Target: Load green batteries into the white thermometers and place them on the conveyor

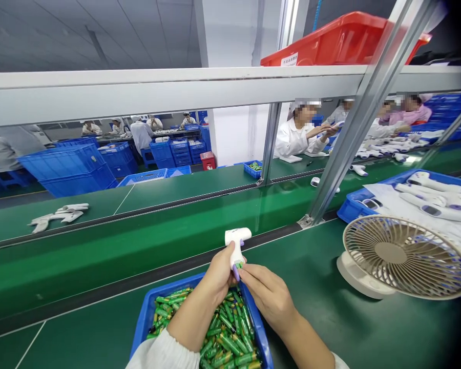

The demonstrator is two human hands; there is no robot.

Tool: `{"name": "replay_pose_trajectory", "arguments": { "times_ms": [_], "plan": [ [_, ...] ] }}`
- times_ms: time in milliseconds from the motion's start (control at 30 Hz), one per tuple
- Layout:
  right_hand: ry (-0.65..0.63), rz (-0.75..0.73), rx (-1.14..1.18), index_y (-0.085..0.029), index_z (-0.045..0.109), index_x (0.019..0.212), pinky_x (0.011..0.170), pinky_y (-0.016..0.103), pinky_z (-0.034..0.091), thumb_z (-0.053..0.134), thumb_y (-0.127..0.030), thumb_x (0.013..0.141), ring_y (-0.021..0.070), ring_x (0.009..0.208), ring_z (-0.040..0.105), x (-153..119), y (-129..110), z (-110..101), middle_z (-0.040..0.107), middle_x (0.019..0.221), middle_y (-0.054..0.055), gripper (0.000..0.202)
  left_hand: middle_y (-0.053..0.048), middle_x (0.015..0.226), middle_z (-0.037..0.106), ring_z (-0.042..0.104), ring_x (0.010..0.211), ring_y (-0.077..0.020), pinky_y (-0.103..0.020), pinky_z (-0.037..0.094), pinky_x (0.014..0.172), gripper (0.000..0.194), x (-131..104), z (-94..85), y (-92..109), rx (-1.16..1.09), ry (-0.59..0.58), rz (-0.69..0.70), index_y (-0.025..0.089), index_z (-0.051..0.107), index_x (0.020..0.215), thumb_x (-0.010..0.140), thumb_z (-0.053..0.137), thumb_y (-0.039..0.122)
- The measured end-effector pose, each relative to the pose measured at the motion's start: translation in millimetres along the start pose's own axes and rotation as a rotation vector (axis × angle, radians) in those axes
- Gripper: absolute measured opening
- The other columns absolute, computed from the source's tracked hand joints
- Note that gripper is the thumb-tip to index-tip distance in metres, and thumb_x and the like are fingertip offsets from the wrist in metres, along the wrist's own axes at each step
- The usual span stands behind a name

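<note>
A white and purple thermometer-like device (237, 237) is gripped in my left hand (217, 272), its head up and its handle pointing down toward me. The purple flap at the handle's lower end hangs open, and a bit of green shows inside. My right hand (269, 297) has its fingertips pressed together at that opening, touching the green piece, which looks like a battery. Below both hands stands a blue bin (267, 353) filled with green batteries (230, 341); my left forearm covers part of it.
To the right stand a beige fan (392, 253) and a blue tray (348, 207) of white devices. A green conveyor (146, 230) runs beyond the bin, with a metal post (340, 148) rising beside it. People in white work on the far side.
</note>
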State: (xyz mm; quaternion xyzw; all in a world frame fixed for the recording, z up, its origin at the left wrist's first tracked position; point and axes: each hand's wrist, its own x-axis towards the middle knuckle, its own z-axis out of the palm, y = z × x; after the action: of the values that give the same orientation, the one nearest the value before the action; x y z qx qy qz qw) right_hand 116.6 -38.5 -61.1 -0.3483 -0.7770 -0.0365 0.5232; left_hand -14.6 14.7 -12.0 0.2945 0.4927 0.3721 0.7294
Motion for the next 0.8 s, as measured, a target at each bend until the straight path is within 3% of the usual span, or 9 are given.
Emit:
{"name": "replay_pose_trajectory", "arguments": {
  "times_ms": [100, 200, 267, 367, 433, 667, 800],
  "plan": [
    [-0.018, 0.09, -0.004, -0.024, 0.039, 0.145, 0.098, 0.051, 0.05, 0.047, -0.028, 0.096, 0.03, 0.12, 0.056, 3, -3, 2, 0.059, 0.131, 0.012, 0.049, 0.001, 0.056, 0.051, 0.045, 0.043, -0.008, -0.018, 0.03, 0.039, 0.03, -2, 7.0, -4, -0.117, 0.012, -0.021, 0.011, 0.061, 0.081, 0.086, 0.058, 0.041],
    [0.01, 0.182, 0.091, -0.017, 0.032, 0.148, 0.101, 0.055, 0.045, 0.044, -0.058, 0.092, 0.0352, 0.128, 0.047, 3, -7, 5, 0.048, 0.14, 0.018, 0.07, 0.0, 0.059, 0.052, 0.048, 0.046, -0.0085, -0.017, 0.031, 0.039, 0.026, -5, 13.8, -7, -0.191, -0.01, -0.036, 0.011, 0.061, 0.086, 0.087, 0.057, 0.037],
    [0.071, 0.254, 0.169, -0.021, 0.041, 0.142, 0.098, 0.051, 0.048, 0.048, -0.054, 0.092, 0.0324, 0.123, 0.051, 3, -9, 8, 0.054, 0.134, 0.015, 0.06, 0.0, 0.061, 0.054, 0.05, 0.049, -0.0086, -0.017, 0.034, 0.041, 0.028, -7, 16.2, -8, -0.209, -0.011, -0.02, 0.01, 0.061, 0.085, 0.086, 0.061, 0.038],
    [0.174, 0.375, 0.262, -0.026, 0.057, 0.125, 0.095, 0.046, 0.05, 0.051, -0.027, 0.095, 0.0259, 0.114, 0.059, 4, -9, 11, 0.064, 0.12, 0.009, 0.03, -0.001, 0.064, 0.056, 0.051, 0.053, -0.0085, -0.018, 0.04, 0.046, 0.028, -9, 16.9, -8, -0.235, -0.01, -0.022, 0.01, 0.063, 0.085, 0.082, 0.066, 0.037],
    [0.21, 0.438, 0.333, -0.027, 0.065, 0.111, 0.094, 0.044, 0.052, 0.053, -0.019, 0.093, 0.0243, 0.11, 0.062, 4, -7, 13, 0.067, 0.115, 0.008, 0.023, 0.0, 0.065, 0.056, 0.051, 0.053, -0.0084, -0.019, 0.042, 0.048, 0.024, -10, 17.0, -8, -0.258, 0.0, -0.036, 0.011, 0.063, 0.086, 0.081, 0.067, 0.034],
    [0.263, 0.55, 0.574, -0.025, 0.07, 0.093, 0.093, 0.046, 0.053, 0.061, -0.024, 0.089, 0.0245, 0.105, 0.065, 3, -5, 20, 0.069, 0.11, 0.008, 0.01, -0.004, 0.076, 0.062, 0.056, 0.06, -0.0097, -0.021, 0.048, 0.053, 0.022, -14, 22.3, -17, -0.323, 0.025, 0.022, 0.009, 0.063, 0.096, 0.088, 0.058, 0.029],
    [0.218, 0.598, 0.547, -0.026, 0.071, 0.1, 0.099, 0.047, 0.048, 0.06, -0.026, 0.089, 0.0253, 0.114, 0.06, 3, -5, 21, 0.066, 0.12, 0.008, 0.016, -0.003, 0.068, 0.059, 0.053, 0.054, -0.0089, -0.019, 0.044, 0.047, 0.024, -5, 14.3, -7, -0.256, 0.063, 0.036, 0.01, 0.064, 0.09, 0.085, 0.063, 0.034]
  ]
}}
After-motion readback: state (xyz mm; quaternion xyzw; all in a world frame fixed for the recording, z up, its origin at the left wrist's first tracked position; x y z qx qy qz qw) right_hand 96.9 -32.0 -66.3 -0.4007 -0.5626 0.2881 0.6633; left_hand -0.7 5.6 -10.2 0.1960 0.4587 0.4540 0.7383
